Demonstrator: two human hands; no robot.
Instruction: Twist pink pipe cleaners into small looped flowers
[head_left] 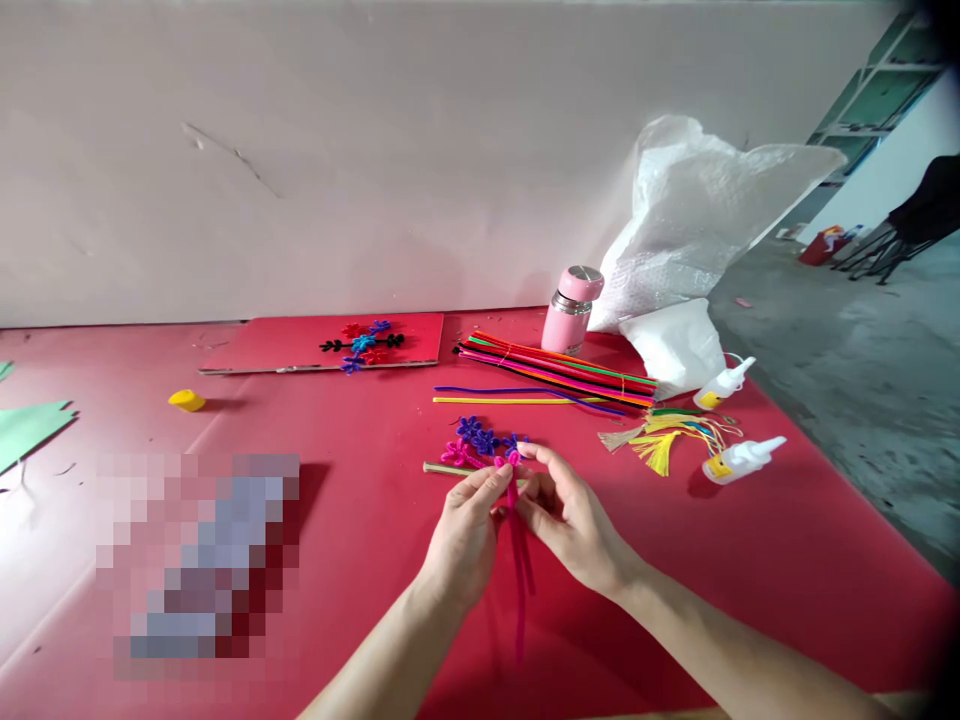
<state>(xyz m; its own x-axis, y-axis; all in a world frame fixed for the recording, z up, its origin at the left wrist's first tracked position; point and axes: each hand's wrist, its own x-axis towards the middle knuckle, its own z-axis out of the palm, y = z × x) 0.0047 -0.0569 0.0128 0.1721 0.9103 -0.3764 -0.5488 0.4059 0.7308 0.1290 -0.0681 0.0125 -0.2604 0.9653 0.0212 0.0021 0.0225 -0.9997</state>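
Note:
My left hand [466, 535] pinches a magenta pipe cleaner [517, 560] between thumb and fingertips, close to its looped top. Two fuzzy ends hang down from the grip. From the other side, my right hand [581, 515] has its thumb and curled fingers closed on the same pipe cleaner, with the index finger stretched towards the loops. Just beyond my fingers lie purple pipe-cleaner flowers [480, 435] and a pink flower [454, 454]. A thin pale stick [442, 468] is partly hidden behind my left hand.
Bundled pipe cleaners [555, 370], a pink thermos [568, 312] and a white plastic bag [675, 220] stand farther back. Rightward are tassels [660, 445] and glue bottles [739, 460]. A red board [292, 345] bears finished flowers; a yellow cap [187, 401] and a blurred-out object [225, 560] lie left.

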